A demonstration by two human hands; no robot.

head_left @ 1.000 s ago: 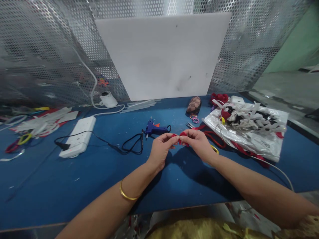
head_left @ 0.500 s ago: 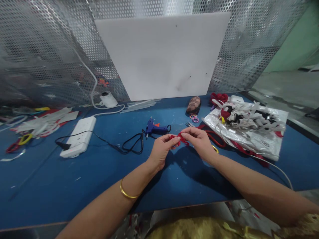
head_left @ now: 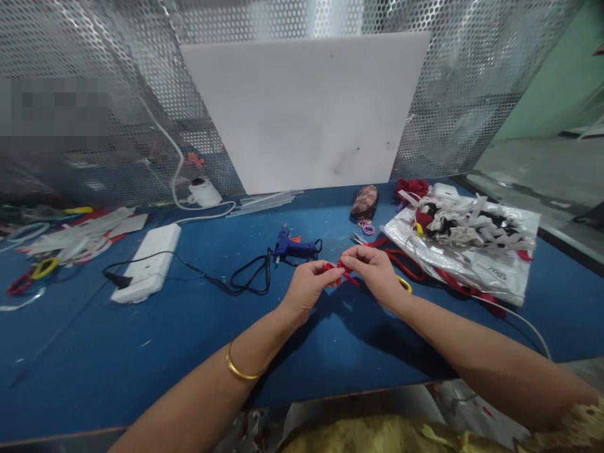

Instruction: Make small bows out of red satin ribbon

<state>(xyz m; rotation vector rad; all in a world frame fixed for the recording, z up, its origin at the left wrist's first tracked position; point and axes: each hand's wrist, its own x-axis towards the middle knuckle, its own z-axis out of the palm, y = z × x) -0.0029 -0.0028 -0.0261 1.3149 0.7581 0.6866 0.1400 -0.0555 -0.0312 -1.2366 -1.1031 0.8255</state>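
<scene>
My left hand (head_left: 306, 288) and my right hand (head_left: 374, 272) meet over the middle of the blue table (head_left: 141, 340). Both pinch a small red ribbon piece (head_left: 343, 272) between fingertips, holding it just above the surface. A gold bangle circles my left wrist. A blue glue gun (head_left: 291, 246) lies right behind my left hand, its black cord looping to the left. Yellow-handled scissors (head_left: 404, 284) peek out beside my right wrist.
A white power strip (head_left: 147, 259) lies at the left. A plastic bag with white, black and red ribbon scraps (head_left: 467, 245) sits at the right. A white board (head_left: 306, 110) leans on the perforated metal wall. More scraps and scissors (head_left: 44, 267) lie far left.
The hands have shifted slightly nearer and lower while working the red ribbon between the fingertips. Everything else on the table is where it was.
</scene>
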